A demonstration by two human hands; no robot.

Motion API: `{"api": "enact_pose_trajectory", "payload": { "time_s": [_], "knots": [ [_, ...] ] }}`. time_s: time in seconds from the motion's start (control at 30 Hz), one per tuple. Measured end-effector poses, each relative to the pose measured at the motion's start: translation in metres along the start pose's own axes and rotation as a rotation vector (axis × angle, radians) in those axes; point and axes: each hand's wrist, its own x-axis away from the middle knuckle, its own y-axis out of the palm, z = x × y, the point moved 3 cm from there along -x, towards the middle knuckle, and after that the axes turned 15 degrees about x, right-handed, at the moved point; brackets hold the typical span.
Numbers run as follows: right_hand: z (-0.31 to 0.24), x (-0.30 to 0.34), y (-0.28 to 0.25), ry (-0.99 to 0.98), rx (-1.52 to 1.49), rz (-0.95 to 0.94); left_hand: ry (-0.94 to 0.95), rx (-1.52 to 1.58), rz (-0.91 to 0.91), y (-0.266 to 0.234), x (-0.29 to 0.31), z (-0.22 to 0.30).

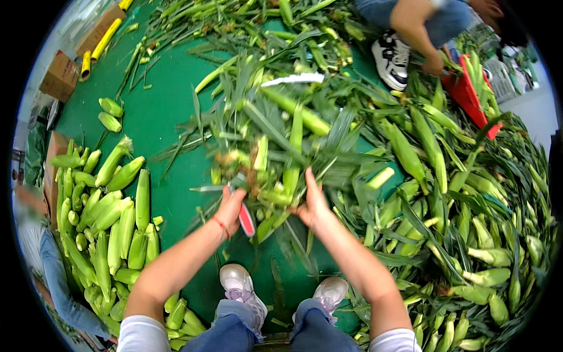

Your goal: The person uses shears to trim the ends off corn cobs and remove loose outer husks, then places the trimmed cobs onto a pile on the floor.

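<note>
My left hand [230, 212] is closed round a cutting tool with a red, pale-edged handle [247, 220]; its blade I cannot make out clearly. It also presses against a loose bundle of corn husks and leaves [267, 176], blurred by motion. On the bundle's other side my right hand [313, 205] has its thumb up along the leaves and its fingers curled in under them, partly hidden. Between the hands are cut stalk ends and brown silk. Just ahead, a heap of stripped leaves [234, 120] lies on the green floor [176, 193].
Trimmed corn ears [111, 217] are piled at the left; unhusked corn [492, 258] with long leaves covers the right. At the far right another person's hand [433, 62] is near a red container [469, 97]. Cardboard boxes [60, 76] and yellow rolls [107, 39] stand far left.
</note>
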Motion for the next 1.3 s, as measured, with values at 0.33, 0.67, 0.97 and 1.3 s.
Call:
{"api": "enact_pose_trajectory", "payload": {
  "time_s": [0.33,0.67,0.97,1.3],
  "knots": [
    [-0.268,-0.121,0.089,-0.586,0.093,-0.022,0.5,-0.312,-0.38,0.195,-0.113,0.234],
    [0.094,0.028,0.124,-1.73,1.775,-0.738,0.498,-0.474,0.099,-0.037,0.016,0.157],
    [-0.118,-0.044,0.107,-1.704,1.976,0.814,0.331,-0.259,0.21,-0.125,0.154,0.082],
    [-0.107,0.398,-0.146,-1.242,1.195,0.695,0.103,0.479,0.082,-0.17,0.274,0.043]
  ]
}}
